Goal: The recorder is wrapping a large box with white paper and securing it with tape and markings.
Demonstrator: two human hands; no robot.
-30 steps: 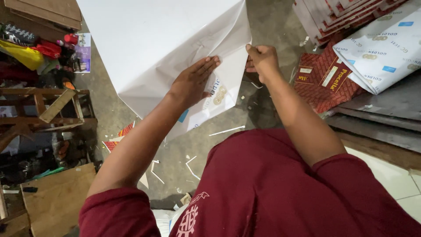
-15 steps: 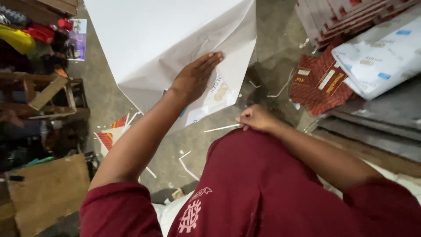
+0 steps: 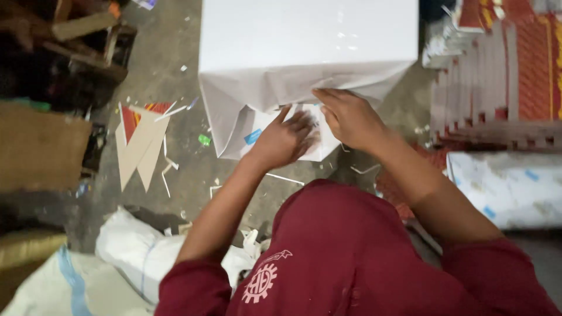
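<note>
A large bundle wrapped in white paper (image 3: 304,41) stands in front of me on the concrete floor. Its near end has folded paper flaps (image 3: 234,123) hanging down. My left hand (image 3: 287,137) presses flat against the lower flap, fingers spread. My right hand (image 3: 348,117) lies on the fold just to the right of it, fingers bent down over the paper edge. The two hands almost touch. A small blue mark (image 3: 253,136) shows on the flap beside my left hand.
Stacks of red patterned sheets (image 3: 503,76) stand at the right, with a white wrapped package (image 3: 509,187) below them. Cardboard offcuts (image 3: 140,140) and paper strips litter the floor at left. White sacks (image 3: 129,246) lie near my knee. Wooden scraps (image 3: 82,26) sit at top left.
My right hand has come back up from my lap to the paper fold beside my left hand. The view has shifted, bringing the bundle more square in front of me.
</note>
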